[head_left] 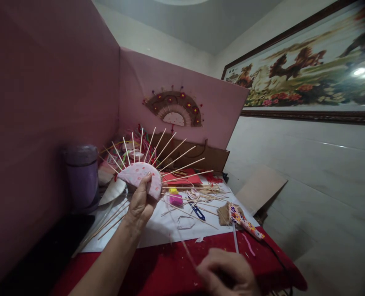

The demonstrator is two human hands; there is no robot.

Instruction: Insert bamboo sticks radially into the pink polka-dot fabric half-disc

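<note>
My left hand (140,203) is raised above the table and closed on a pink half-round fan base (137,174) from which several thin wooden sticks (173,154) fan outward. My right hand (228,273) is low at the bottom edge, fingers pinched shut on a thin pale thread (185,246) that runs up toward the fan base. Below the fan lie loose wooden sticks (201,191), a pink and yellow block (175,198) and small blue scissors (197,211) on a white sheet (166,230).
A red cloth (170,267) covers the table. A purple cup (82,174) stands at the left by a pink partition (46,102). A finished brown fan (174,107) hangs on the back panel. A floral glue gun (244,222) lies at the right; a cardboard sheet (261,187) leans beyond.
</note>
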